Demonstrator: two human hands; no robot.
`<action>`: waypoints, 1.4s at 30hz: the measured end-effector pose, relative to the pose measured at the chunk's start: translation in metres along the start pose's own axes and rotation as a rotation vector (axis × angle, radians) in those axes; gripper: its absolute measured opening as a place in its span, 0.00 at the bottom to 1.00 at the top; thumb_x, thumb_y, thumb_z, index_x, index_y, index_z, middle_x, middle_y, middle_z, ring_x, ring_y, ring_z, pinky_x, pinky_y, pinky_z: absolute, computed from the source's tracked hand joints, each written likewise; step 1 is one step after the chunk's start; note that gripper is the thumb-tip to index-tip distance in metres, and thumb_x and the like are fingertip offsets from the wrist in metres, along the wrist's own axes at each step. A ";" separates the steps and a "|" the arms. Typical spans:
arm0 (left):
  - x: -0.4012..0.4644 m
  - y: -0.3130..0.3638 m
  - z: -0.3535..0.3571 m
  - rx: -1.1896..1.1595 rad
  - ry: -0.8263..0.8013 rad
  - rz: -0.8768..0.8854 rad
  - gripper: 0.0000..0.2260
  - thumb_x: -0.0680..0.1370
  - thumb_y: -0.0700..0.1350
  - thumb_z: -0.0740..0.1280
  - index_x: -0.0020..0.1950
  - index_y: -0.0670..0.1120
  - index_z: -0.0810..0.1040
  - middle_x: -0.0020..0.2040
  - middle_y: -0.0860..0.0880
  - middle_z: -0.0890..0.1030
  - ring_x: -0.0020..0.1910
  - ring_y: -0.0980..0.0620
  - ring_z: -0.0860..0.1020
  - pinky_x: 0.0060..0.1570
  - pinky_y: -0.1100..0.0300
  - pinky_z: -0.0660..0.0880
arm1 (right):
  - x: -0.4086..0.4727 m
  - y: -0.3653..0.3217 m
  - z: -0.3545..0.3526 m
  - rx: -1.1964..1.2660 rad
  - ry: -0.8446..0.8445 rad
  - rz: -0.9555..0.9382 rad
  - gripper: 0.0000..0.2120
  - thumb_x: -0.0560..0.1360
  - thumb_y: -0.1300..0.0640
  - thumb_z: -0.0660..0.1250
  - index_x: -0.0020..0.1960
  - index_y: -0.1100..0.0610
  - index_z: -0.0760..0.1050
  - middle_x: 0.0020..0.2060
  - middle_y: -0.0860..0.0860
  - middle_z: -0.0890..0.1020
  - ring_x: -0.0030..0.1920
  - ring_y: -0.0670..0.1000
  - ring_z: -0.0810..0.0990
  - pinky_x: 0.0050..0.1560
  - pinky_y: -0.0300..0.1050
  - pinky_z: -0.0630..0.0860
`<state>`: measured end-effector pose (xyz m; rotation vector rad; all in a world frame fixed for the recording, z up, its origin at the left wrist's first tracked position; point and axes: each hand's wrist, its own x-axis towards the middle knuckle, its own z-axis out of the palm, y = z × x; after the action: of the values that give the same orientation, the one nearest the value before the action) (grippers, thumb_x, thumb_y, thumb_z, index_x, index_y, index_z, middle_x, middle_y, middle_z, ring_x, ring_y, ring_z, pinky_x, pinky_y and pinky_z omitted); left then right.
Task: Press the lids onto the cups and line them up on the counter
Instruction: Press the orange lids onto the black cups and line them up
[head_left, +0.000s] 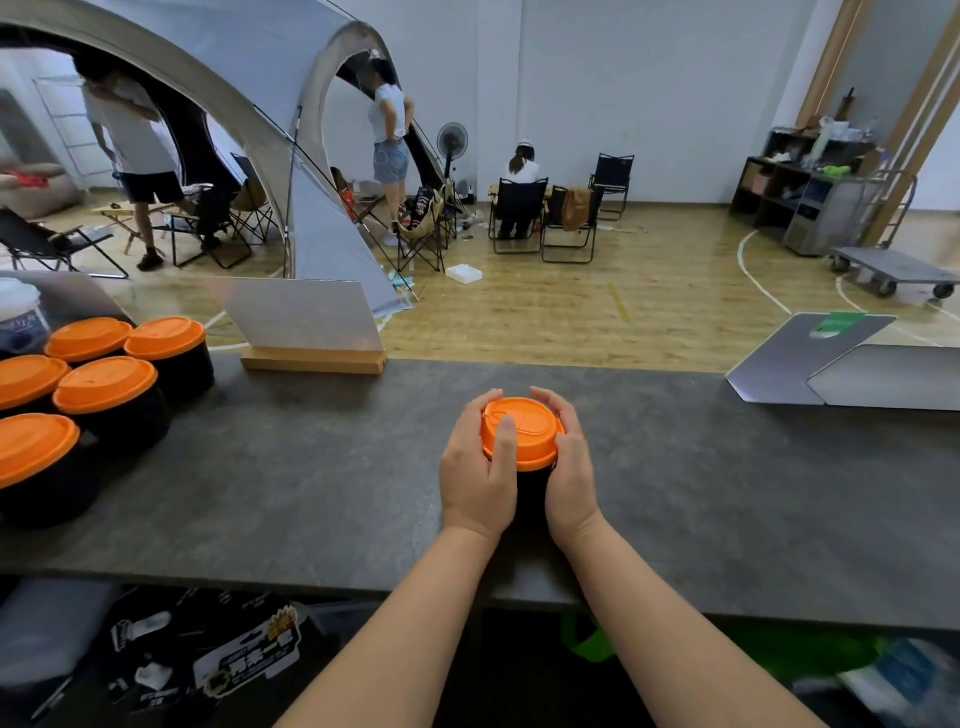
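Frame centre: black cup (530, 493) clasped between left hand (477, 473) and right hand (569, 467); fingers curled over orange lid (522, 431).

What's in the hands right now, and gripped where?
Both hands hold one black cup by its orange lid: left hand and right hand wrap the lid's rim, left thumb on top.

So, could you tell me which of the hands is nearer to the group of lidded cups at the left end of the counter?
Left. The left hand is on the side toward the lidded cups; the right hand is farther.
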<state>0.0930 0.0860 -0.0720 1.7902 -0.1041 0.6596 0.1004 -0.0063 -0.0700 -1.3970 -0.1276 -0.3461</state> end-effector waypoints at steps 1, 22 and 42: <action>0.000 0.001 0.000 0.007 0.011 -0.001 0.23 0.78 0.62 0.53 0.66 0.52 0.74 0.60 0.55 0.78 0.57 0.56 0.77 0.56 0.57 0.77 | 0.000 0.001 0.000 0.001 -0.011 -0.003 0.21 0.70 0.51 0.55 0.60 0.50 0.75 0.57 0.55 0.80 0.55 0.55 0.79 0.55 0.49 0.77; 0.003 0.001 0.003 -0.097 0.132 -0.103 0.24 0.78 0.55 0.47 0.65 0.50 0.77 0.59 0.52 0.81 0.59 0.55 0.78 0.59 0.53 0.77 | -0.001 0.005 0.004 -0.195 -0.019 -0.141 0.19 0.74 0.43 0.49 0.58 0.46 0.71 0.48 0.37 0.80 0.50 0.38 0.79 0.49 0.34 0.74; 0.003 0.006 -0.001 -0.114 0.091 -0.115 0.21 0.79 0.51 0.49 0.62 0.49 0.77 0.54 0.55 0.81 0.53 0.63 0.78 0.48 0.76 0.70 | -0.001 0.003 0.006 -0.288 -0.005 -0.082 0.15 0.78 0.50 0.50 0.60 0.41 0.70 0.54 0.42 0.78 0.55 0.43 0.78 0.56 0.43 0.76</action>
<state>0.0930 0.0853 -0.0655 1.6411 0.0225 0.6384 0.1007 -0.0002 -0.0719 -1.6808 -0.1434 -0.4421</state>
